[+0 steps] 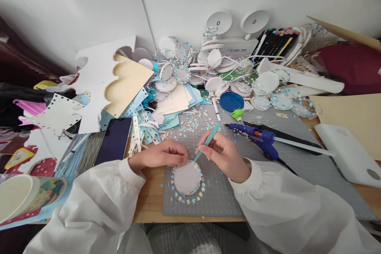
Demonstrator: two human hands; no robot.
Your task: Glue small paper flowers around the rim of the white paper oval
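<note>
A round white disc (187, 179), ringed by a thin loop with small blue and cream flower shapes, lies on the grey cutting mat (214, 202) in front of me. My left hand (169, 153) is closed at its upper left rim, fingertips pressed together there. Between the thumb and fingers of my right hand (223, 152) are teal tweezers (207, 141), slanting down so that their tip meets the rim beside my left fingertips. Whether anything is caught in the tip is too small to tell. Loose flower confetti (193, 126) is scattered on the mat beyond my hands.
Right of my hands lie a blue glue gun (262, 137), its white stick and a white case (348, 152). A blue lid (231, 101) and finished discs (183, 74) crowd the back. Left are a phone (113, 141), paper sheets (131, 79) and a cup (18, 194).
</note>
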